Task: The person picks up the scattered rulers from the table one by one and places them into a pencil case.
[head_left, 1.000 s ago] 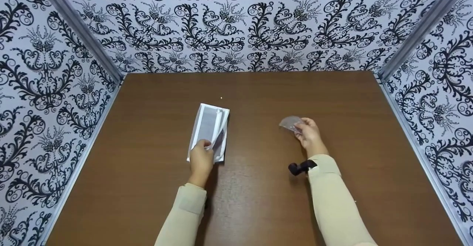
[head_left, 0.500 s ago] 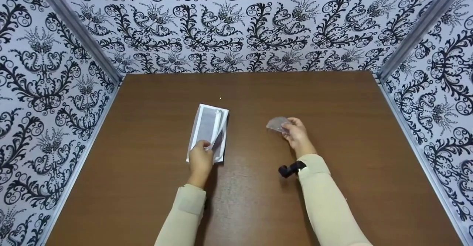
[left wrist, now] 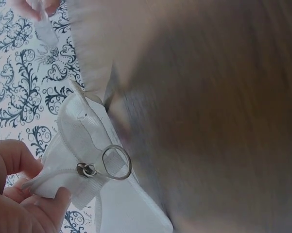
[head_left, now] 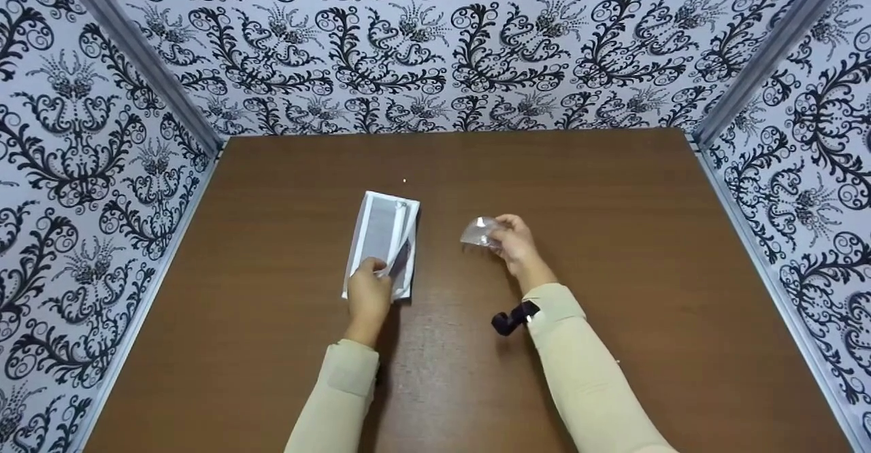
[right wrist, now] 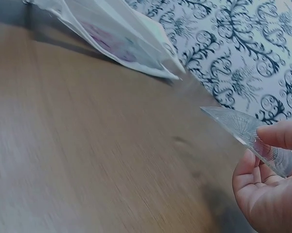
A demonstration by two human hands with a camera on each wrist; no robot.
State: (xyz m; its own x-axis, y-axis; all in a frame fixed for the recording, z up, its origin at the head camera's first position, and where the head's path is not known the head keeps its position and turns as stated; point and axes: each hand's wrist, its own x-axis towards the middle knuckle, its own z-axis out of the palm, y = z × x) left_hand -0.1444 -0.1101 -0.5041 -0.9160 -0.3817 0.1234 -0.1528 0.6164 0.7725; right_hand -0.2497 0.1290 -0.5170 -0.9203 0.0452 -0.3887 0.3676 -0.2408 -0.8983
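A white zip pouch [head_left: 380,225] with a grey mesh panel lies on the brown table, left of the middle. My left hand [head_left: 369,293] pinches its near edge, and the pouch gapes along its right side. In the left wrist view a metal zip pull with a ring [left wrist: 116,162] hangs beside the left fingers [left wrist: 19,160]. My right hand [head_left: 518,245] pinches a clear plastic protractor [right wrist: 243,127] between thumb and fingers, above the table and apart from the pouch. Through the opening, the right wrist view gives a pinkish patch [right wrist: 107,41] inside the pouch, too blurred to name.
The brown table [head_left: 286,344] is bounded by patterned black-and-white walls [head_left: 422,45] at the back and both sides. A tiny white speck [head_left: 404,180] lies beyond the pouch. A black wrist camera mount [head_left: 514,318] juts from the right sleeve.
My right hand has moved left with the protractor, closer to the pouch. The left hand and the pouch have stayed in place.
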